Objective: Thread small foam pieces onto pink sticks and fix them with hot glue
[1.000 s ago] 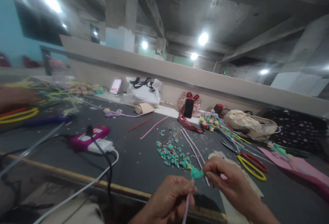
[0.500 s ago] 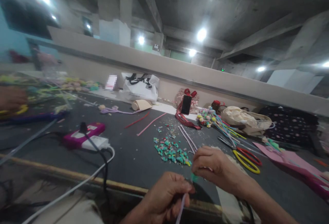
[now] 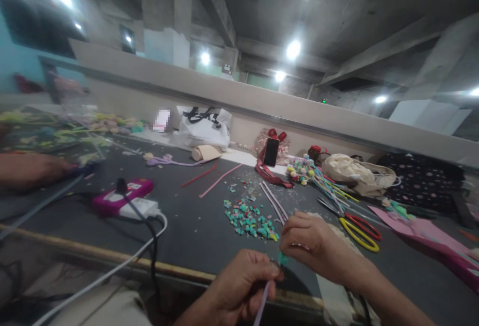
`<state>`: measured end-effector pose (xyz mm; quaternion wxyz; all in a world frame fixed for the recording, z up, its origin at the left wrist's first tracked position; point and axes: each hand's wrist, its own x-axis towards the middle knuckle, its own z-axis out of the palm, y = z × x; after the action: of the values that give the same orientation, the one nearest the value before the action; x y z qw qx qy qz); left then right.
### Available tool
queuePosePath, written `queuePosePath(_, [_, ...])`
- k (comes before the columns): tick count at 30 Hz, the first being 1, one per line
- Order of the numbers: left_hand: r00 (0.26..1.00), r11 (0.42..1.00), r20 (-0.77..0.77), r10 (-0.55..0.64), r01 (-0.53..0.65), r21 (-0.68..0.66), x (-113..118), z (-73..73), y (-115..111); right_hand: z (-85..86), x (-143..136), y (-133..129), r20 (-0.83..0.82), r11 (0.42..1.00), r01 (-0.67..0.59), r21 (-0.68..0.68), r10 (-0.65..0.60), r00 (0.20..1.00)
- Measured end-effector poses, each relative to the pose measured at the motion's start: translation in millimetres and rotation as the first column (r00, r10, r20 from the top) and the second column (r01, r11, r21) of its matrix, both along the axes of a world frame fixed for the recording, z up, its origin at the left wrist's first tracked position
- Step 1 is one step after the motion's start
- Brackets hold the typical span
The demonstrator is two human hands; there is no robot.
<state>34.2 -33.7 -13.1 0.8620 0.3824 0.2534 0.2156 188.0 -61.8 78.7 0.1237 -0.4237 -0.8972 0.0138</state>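
Note:
My left hand (image 3: 250, 281) is closed in a pinch near the table's front edge, holding a thin lilac stem (image 3: 263, 303) whose lower end hangs down out of view. Just above and to the right, my right hand (image 3: 305, 239) is closed, fingers pointing down. A small green piece (image 3: 283, 258) shows under its fingertips, between the two hands; its exact shape is blurred. Beyond my hands lies a scattered pile of small green, pink and yellow bits (image 3: 249, 219). Two pale stems (image 3: 273, 201) run along the table behind my right hand.
Scissors (image 3: 361, 234) with red and yellow handles lie right of my right hand. A magenta power strip (image 3: 127, 196) and white cable (image 3: 112, 276) are at left. Behind stand a phone (image 3: 271, 152), flower stems (image 3: 305, 169) and a white bag (image 3: 205, 126). Another person's hand (image 3: 33, 170) is far left.
The other person's hand at far left has come lower and further right, onto a dark tool on the table. My own hands stay almost in place.

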Motion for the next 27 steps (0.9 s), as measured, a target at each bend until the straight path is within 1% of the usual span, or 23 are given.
queuePosePath(4, [1.0, 1.0, -0.002, -0.01, 0.01, -0.004, -1, 2.3, 0, -4.1, 1, 1, 0.015, 0.999, -0.004, 0.033, 0.004, 1.0])
queuePosePath(8, [1.0, 1.0, -0.012, -0.002, 0.002, 0.011, -1, 2.9, 0, -5.9, 2, 1, 0.064, 0.999, -0.014, 0.049, 0.011, 0.998])
queuePosePath(12, [1.0, 1.0, 0.004, 0.003, -0.003, 0.025, 0, -0.1, 1, -4.6, 1, 1, 0.11, 0.998, -0.025, 0.053, 0.019, 0.994])
queuePosePath(15, [1.0, 1.0, -0.004, -0.014, 0.014, 0.022, 2, -0.9, 1, -2.9, 0, 1, 0.14, 0.998, -0.037, 0.05, 0.029, 0.99])
queuePosePath(18, [1.0, 1.0, -0.006, -0.019, 0.019, -0.002, 1, 0.4, 1, 0.9, 0, 1, 0.132, 0.998, -0.044, 0.039, 0.038, 0.991])
queuePosePath(20, [1.0, 1.0, 0.006, -0.004, 0.004, -0.002, 0, 1.7, 2, 4.2, 3, -1, 0.073, 0.999, -0.035, 0.006, 0.034, 0.997])
queuePosePath(23, [0.999, 1.0, 0.043, 0.015, -0.015, -0.001, -4, 3.8, 4, 5.6, 11, -6, -0.137, 0.997, 0.066, -0.045, -0.072, 0.988])
queuePosePath(25, [0.996, 0.999, 0.082, 0.037, -0.035, -0.023, -7, 5.7, 6, 0.5, 16, -9, -0.299, 0.983, 0.169, -0.076, -0.185, 0.936])
queuePosePath(27, [0.992, 0.998, 0.116, 0.056, -0.05, -0.048, -10, 8.7, 9, -9.6, 20, -10, -0.421, 0.961, 0.243, -0.131, -0.276, 0.864])
